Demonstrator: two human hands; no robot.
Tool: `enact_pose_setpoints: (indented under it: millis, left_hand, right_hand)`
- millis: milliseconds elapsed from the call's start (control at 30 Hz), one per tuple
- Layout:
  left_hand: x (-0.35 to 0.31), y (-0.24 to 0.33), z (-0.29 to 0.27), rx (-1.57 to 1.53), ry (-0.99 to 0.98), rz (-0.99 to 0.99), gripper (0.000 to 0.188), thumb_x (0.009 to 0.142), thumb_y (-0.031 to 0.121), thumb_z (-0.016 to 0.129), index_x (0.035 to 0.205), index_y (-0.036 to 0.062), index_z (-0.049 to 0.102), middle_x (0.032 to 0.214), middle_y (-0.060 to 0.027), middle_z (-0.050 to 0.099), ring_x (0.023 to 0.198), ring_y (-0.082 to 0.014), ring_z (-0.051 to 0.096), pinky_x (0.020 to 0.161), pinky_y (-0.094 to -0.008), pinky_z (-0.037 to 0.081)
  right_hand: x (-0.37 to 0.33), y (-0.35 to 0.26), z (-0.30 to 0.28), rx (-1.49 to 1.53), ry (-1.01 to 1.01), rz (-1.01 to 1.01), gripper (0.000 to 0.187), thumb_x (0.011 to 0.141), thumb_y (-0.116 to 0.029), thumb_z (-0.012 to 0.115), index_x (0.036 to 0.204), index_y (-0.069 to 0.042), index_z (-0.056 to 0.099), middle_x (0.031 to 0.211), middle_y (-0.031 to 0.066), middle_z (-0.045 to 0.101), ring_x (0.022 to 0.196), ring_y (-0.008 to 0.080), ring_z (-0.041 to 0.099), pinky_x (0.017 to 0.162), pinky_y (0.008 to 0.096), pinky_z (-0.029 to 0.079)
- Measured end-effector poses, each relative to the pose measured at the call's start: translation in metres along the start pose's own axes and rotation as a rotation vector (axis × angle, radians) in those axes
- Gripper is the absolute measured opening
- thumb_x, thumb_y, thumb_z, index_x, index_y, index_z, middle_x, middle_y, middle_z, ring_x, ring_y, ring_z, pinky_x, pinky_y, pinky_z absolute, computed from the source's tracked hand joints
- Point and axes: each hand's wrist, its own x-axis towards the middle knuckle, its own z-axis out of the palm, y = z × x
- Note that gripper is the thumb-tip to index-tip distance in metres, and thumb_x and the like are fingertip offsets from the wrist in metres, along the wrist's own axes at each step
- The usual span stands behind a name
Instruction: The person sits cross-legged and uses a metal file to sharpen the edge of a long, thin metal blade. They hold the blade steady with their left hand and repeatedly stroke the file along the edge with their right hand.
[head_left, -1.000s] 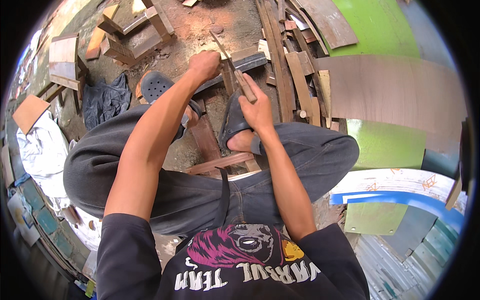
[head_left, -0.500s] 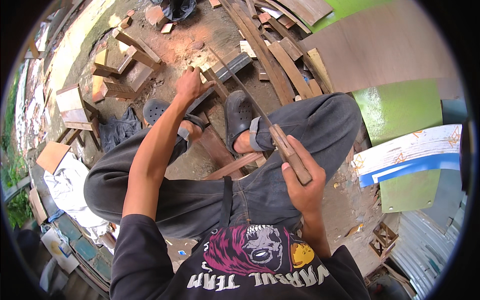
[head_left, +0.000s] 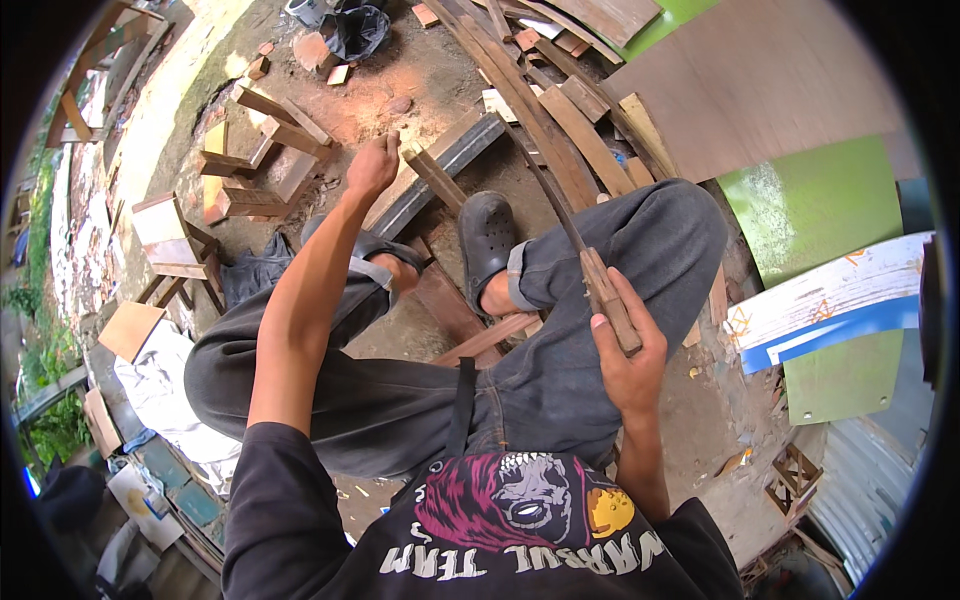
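In my right hand (head_left: 634,360) is the wooden handle of a handsaw (head_left: 548,190); its narrow blade points away from me, above my right knee. My left hand (head_left: 374,166) is closed, palm down, just left of a wooden stick (head_left: 436,177), apart from it. Whatever its fingers hold, if anything, is hidden. The stick rests slantwise against a wooden beam with a dark face (head_left: 440,165), which lies across the ground beyond my feet. One dark clog (head_left: 487,240) stands beside the stick's near end.
Wooden frames (head_left: 265,150) stand at the left, beside a black plastic bag (head_left: 255,270). Long boards and offcuts (head_left: 570,125) pile up at the far right. A large brown panel (head_left: 760,85) and green sheets (head_left: 765,220) lie to the right. A reddish board (head_left: 455,310) lies between my legs.
My left hand has come off the stick and closed to its left. My right hand has shifted right with the saw, and the blade has moved away from the stick.
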Motion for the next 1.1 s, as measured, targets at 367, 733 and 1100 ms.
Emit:
enact_pose_setpoints:
  millis: [367, 733, 1100]
  left_hand:
    - [-0.003, -0.003, 0.038, -0.538, -0.179, -0.058, 0.072, 0.103, 0.059, 0.05, 0.14, -0.0025, 0.054, 0.132, -0.0226, 0.063, 0.124, -0.0331, 0.06, 0.106, -0.0424, 0.047]
    - [0.003, 0.01, 0.072, -1.03, -0.035, -0.462, 0.047, 0.103, 0.038, 0.055, 0.133, 0.0017, 0.061, 0.13, -0.015, 0.061, 0.117, -0.0266, 0.058, 0.101, -0.0427, 0.048]
    - [0.009, -0.001, 0.098, -1.092, 0.224, -0.454, 0.035, 0.093, 0.029, 0.063, 0.106, -0.0014, 0.074, 0.091, -0.0081, 0.07, 0.085, -0.0188, 0.061, 0.078, -0.0344, 0.049]
  right_hand:
    - [-0.001, -0.011, 0.017, -0.079, -0.104, -0.046, 0.047, 0.093, -0.004, 0.064, 0.138, 0.007, 0.058, 0.127, 0.0249, 0.069, 0.119, 0.0271, 0.068, 0.098, 0.0335, 0.052]
    - [-0.009, -0.018, 0.033, -0.148, -0.139, -0.04, 0.047, 0.093, -0.005, 0.065, 0.138, 0.006, 0.059, 0.126, 0.0256, 0.07, 0.118, 0.0294, 0.069, 0.097, 0.0344, 0.053]
    - [-0.007, -0.027, 0.048, -0.167, -0.191, -0.02, 0.047, 0.093, -0.005, 0.065, 0.138, 0.007, 0.059, 0.125, 0.0254, 0.07, 0.116, 0.028, 0.07, 0.096, 0.0345, 0.053]
